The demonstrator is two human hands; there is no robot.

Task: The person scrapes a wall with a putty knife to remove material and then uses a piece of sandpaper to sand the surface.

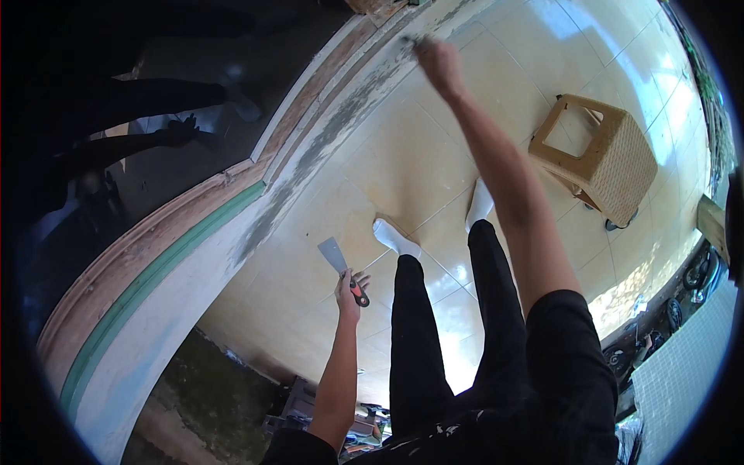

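My left hand (349, 296) holds a scraper (333, 254) by its red and black handle, and the wide grey blade points up, away from my body. My right arm is stretched far forward. At its end my right hand (439, 66) is closed beside the lower part of the white wall (380, 77). Something small and dark sticks out of that hand towards the wall, too blurred to make out. Grey, worn patches run along this wall, above the tiled floor (372, 163).
A tan woven plastic stool (620, 163) stands on the tiles at the right. Dark glass (194, 46) with a brown frame and a green ledge (155, 287) fills the left. My feet in white socks stand mid-floor. Bicycles or motorbikes (694, 271) are at the far right.
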